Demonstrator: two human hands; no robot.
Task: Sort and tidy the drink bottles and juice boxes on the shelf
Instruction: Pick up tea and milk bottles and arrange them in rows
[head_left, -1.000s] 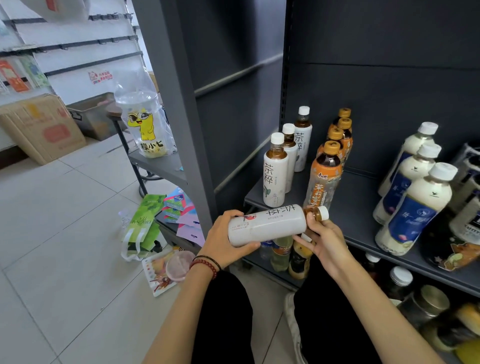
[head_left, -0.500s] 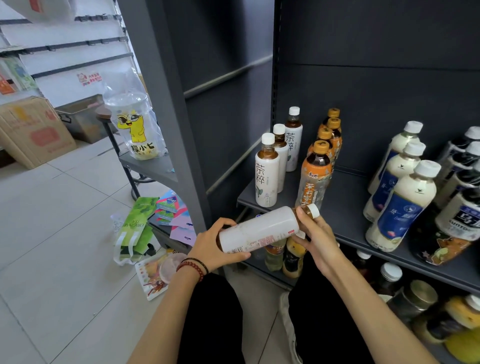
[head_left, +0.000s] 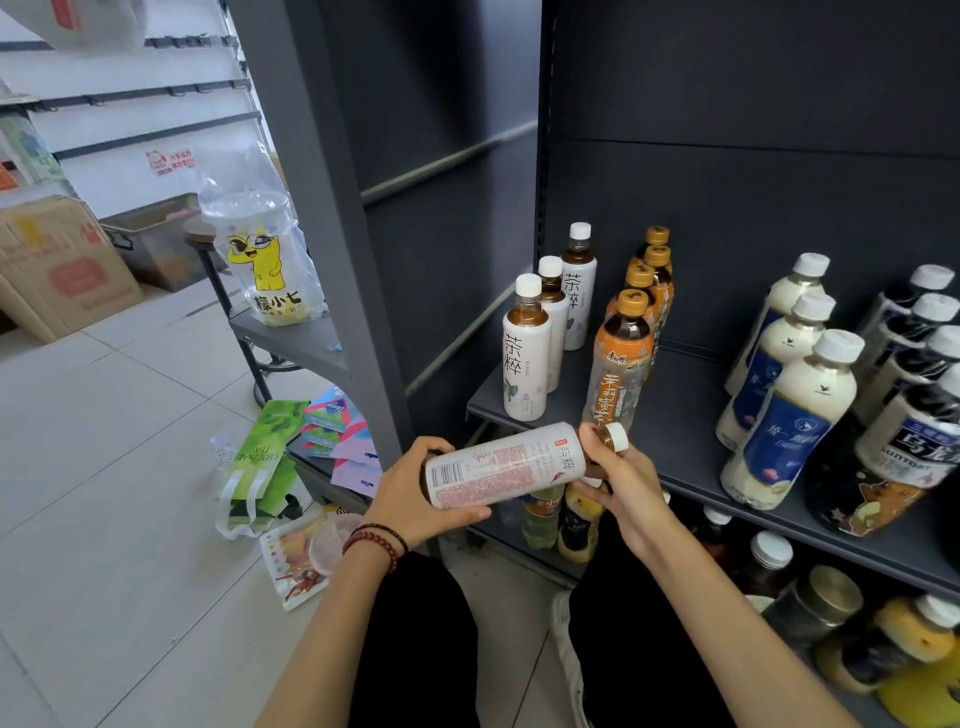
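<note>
A white-labelled tea bottle (head_left: 506, 465) lies sideways in front of the dark shelf (head_left: 680, 415), barcode side up. My left hand (head_left: 410, 491) grips its base end and my right hand (head_left: 618, 475) holds its neck near the white cap. On the shelf stand three matching white tea bottles (head_left: 527, 351) in a row, then a row of orange-labelled tea bottles (head_left: 621, 358), then milky bottles with blue labels (head_left: 789, 415), and dark bottles (head_left: 914, 415) at the right edge.
A lower shelf holds more bottles (head_left: 576, 525) and jars (head_left: 815, 603). A grey upright post (head_left: 322, 234) stands left of the shelf. Bags and packets (head_left: 260, 462) lie on the tiled floor, with a plastic cup in a bag (head_left: 265, 265) on a side table and a cardboard box (head_left: 57, 265) beyond.
The bottle in my hands has been rotated about its length, so the barcode and small print now face up instead of the front label. Both hands keep their hold.
</note>
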